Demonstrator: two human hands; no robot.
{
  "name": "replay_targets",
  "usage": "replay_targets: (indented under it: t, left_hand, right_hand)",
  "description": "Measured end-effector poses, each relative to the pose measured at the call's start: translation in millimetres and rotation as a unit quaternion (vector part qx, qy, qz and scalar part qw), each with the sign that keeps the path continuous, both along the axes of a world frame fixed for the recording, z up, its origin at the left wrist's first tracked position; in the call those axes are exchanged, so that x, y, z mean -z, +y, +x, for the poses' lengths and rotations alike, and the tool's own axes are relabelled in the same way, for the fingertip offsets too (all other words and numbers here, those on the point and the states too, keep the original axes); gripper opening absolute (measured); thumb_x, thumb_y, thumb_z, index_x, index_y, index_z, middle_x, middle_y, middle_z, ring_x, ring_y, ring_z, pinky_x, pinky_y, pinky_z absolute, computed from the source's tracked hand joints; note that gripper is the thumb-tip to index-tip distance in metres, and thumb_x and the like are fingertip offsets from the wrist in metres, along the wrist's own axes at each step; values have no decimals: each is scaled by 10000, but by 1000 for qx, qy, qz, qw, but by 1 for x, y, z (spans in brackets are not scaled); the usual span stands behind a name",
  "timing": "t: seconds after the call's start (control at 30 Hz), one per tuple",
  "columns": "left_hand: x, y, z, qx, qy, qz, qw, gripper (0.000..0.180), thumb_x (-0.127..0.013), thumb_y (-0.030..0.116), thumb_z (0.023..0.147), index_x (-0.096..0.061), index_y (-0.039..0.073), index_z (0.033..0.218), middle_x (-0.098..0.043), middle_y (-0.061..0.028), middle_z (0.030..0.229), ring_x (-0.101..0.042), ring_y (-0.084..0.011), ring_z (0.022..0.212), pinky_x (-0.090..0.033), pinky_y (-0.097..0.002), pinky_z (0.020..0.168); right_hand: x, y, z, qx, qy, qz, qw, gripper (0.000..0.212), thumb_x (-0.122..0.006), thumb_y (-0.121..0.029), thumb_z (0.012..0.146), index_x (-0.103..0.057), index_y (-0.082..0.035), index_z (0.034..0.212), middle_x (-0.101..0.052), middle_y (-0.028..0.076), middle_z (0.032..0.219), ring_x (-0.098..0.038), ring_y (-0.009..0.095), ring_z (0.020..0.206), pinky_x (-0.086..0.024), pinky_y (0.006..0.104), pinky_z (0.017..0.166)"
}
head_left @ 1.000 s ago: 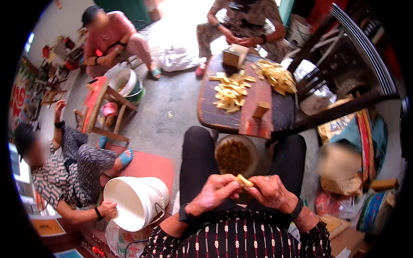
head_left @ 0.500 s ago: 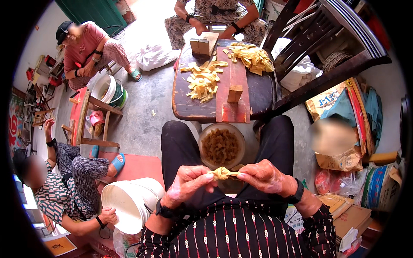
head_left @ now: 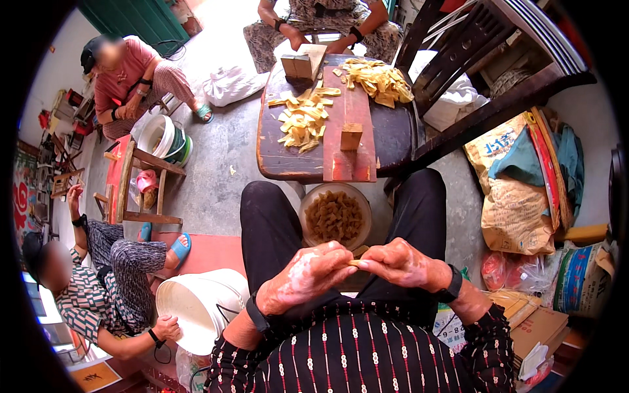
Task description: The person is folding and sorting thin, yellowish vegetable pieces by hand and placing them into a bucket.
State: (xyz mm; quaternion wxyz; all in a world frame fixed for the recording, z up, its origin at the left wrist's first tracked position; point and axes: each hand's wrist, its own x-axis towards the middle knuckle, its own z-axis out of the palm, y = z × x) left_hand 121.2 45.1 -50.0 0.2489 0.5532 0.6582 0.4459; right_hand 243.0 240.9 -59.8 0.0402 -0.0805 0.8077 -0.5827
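Over my lap, my left hand (head_left: 308, 276) and my right hand (head_left: 401, 265) are closed with their fingertips almost meeting. They pinch a yellow strip (head_left: 354, 262), and only a small bit of it shows between them. The left fingers cover most of the strip. Just beyond my hands, between my knees, a round tub (head_left: 303, 213) holds brown knotted pieces (head_left: 334, 216). On the dark table (head_left: 278, 157) ahead lie one pile of yellow strips (head_left: 305, 121) at the left and another pile (head_left: 380, 82) at the right.
A red board with a wooden block (head_left: 351, 137) divides the table. A chair (head_left: 488, 59) leans over its right side. White bucket (head_left: 196, 308), held by a co-worker's hand (head_left: 167, 327), stands at my left. Paper sacks (head_left: 517, 216) are at the right; other people sit left and across.
My left hand has turned over and closed around the strip, hiding the knot that showed between my hands. My right hand still pinches its end.
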Motion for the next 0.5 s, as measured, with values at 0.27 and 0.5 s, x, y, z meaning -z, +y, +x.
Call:
replay_targets:
  t: [0.27,0.5]
  left_hand:
    - [-33,-30,-7,19,-120,-47,991,107,-604,78,915,-610,-8,852,-537,-73,613,-551,-185,501,-393,-322,454]
    - [-17,-9,-54,-82,-187,-131,970,199,-581,178,960,-622,-17,959,-580,-11,692,-530,-75,631,-442,-246,561]
  right_hand:
    - [-17,-2,13,-36,46,-3,998,169,-583,-143,941,-618,1,858,-570,145,640,-596,318,562,-444,390,499]
    - [-3,15,-36,23,48,82,995,183,-514,-166,964,-528,-28,847,-509,169,674,-570,388,652,-437,452,557]
